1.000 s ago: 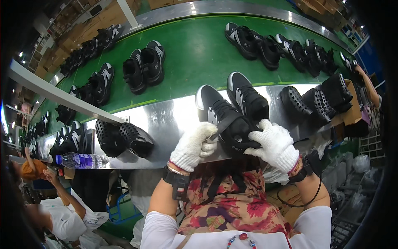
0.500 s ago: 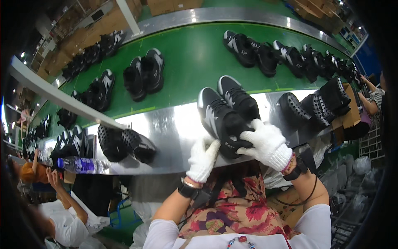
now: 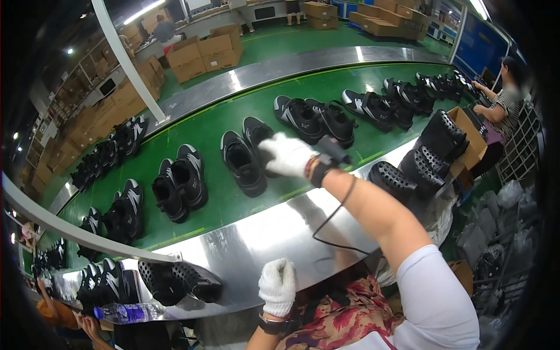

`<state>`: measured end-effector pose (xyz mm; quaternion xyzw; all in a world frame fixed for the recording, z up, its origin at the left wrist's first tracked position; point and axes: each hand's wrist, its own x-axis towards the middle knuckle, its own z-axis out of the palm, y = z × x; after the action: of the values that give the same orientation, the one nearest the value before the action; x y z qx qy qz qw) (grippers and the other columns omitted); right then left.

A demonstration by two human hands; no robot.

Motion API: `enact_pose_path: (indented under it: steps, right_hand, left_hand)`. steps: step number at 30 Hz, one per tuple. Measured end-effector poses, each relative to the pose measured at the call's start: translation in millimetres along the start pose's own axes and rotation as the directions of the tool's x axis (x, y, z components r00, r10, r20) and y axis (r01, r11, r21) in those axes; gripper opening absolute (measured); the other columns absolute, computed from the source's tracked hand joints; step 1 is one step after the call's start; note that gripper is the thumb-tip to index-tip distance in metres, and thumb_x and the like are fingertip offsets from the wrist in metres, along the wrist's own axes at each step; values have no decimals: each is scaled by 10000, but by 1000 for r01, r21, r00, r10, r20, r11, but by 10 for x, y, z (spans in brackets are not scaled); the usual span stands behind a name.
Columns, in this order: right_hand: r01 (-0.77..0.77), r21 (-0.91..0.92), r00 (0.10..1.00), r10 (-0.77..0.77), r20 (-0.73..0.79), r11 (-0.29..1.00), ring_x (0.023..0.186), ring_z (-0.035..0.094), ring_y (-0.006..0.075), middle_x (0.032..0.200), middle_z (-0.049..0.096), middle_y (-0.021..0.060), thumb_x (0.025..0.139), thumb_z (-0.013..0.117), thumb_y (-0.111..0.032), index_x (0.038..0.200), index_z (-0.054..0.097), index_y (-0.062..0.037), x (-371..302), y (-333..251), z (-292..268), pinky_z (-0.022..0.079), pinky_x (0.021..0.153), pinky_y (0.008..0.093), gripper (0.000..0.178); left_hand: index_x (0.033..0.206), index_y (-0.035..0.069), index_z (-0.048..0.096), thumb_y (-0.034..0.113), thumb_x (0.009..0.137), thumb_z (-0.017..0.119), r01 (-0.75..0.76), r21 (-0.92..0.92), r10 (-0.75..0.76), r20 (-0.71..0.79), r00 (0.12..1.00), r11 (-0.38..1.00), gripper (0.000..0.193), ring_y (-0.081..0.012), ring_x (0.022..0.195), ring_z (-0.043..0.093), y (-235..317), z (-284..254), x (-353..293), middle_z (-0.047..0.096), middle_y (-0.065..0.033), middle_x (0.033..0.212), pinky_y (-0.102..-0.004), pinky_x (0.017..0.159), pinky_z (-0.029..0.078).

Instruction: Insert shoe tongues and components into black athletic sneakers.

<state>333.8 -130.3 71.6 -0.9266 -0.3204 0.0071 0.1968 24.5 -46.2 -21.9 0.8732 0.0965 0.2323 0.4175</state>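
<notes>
A pair of black sneakers with grey-white toes stands on the green conveyor belt (image 3: 303, 81), toes pointing away. My right hand (image 3: 286, 154), in a white knit glove, reaches over the belt and closes on the collar of the right sneaker (image 3: 255, 129); its fingertips are partly hidden there. Beside it the left sneaker (image 3: 242, 166) stands untouched. My left hand (image 3: 277, 287), gloved too, hovers by the near edge of the metal ledge (image 3: 251, 239) with fingers curled and nothing visible in them.
More sneaker pairs (image 3: 179, 182) line the belt on both sides. Black perforated shapes (image 3: 178, 280) and a water bottle (image 3: 131, 313) lie on the ledge at left; similar pieces (image 3: 429, 166) stand at right beside a carton (image 3: 466, 137). A white post (image 3: 125, 58) rises at left. A co-worker (image 3: 501, 105) is at far right.
The pair of sneakers has gone from the metal ledge onto the belt, farther away and left. My right hand has reached out with it. My left hand has let go, and the view has tilted up.
</notes>
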Motion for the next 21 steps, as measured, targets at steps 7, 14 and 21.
enact_pose_path:
  steps: [7,14,21]
  right_hand:
    - [-500,-267,866,478,-146,824,1129,662,415,1220,666,224,941,581,-217,1422,565,-208,-222,1476,-600,535,964,506,482]
    - [-348,44,934,350,-76,937,1207,625,418,1319,618,251,789,737,-350,1476,529,-270,71,1383,-508,516,1034,467,723]
    - [-314,-191,949,303,-85,930,1046,710,405,1118,726,231,877,601,-233,1106,774,-143,227,1038,-326,562,918,499,301]
  left_hand:
    - [969,40,680,104,852,784,-78,-23,79,43,996,997,169,-305,734,680,-61,0,40,700,-135,884,-402,684,553]
    - [975,35,691,81,844,775,-63,6,62,86,994,998,163,-333,760,686,-3,-17,62,706,-146,894,-412,688,558]
    - [978,36,696,90,861,755,0,-6,0,84,996,1000,142,-342,804,697,18,80,54,716,-147,919,-430,727,561]
